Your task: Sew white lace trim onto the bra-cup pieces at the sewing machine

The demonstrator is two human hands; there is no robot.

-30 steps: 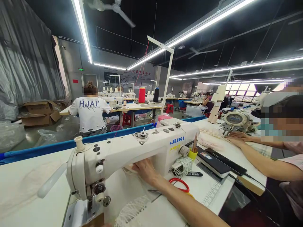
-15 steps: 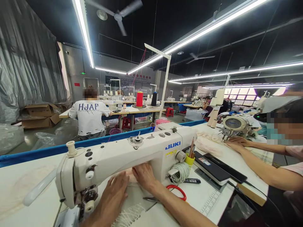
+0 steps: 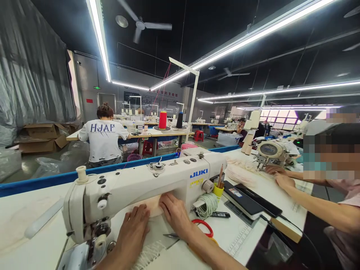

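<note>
A pale pink fabric piece [image 3: 156, 204] lies under the arm of a white JUKI sewing machine [image 3: 171, 175]. My left hand [image 3: 133, 229] rests palm down at its near left side, fingers stretched out flat. At the fabric's right end, my right hand [image 3: 174, 214] has its fingers pressed together on the edge; its thumb is mostly hidden. Beneath my right wrist lie red-handled scissors [image 3: 203, 225], their blades pointing left. A strip of white lacy fringe [image 3: 150, 253] is next to my left forearm.
Right of the machine are a coil of pale cord [image 3: 207, 206], a black marker [image 3: 220, 214], a yellow cup [image 3: 218, 190] with pencils, a black notebook [image 3: 239, 198] and a clear ruler [image 3: 237, 240]. A co-worker's hands [image 3: 281, 176] work at another machine [image 3: 271, 150].
The view has shifted slightly. More of the pink fabric shows between my hands, and my right hand sits a little farther from my left. The co-worker's hands at right have moved slightly.
</note>
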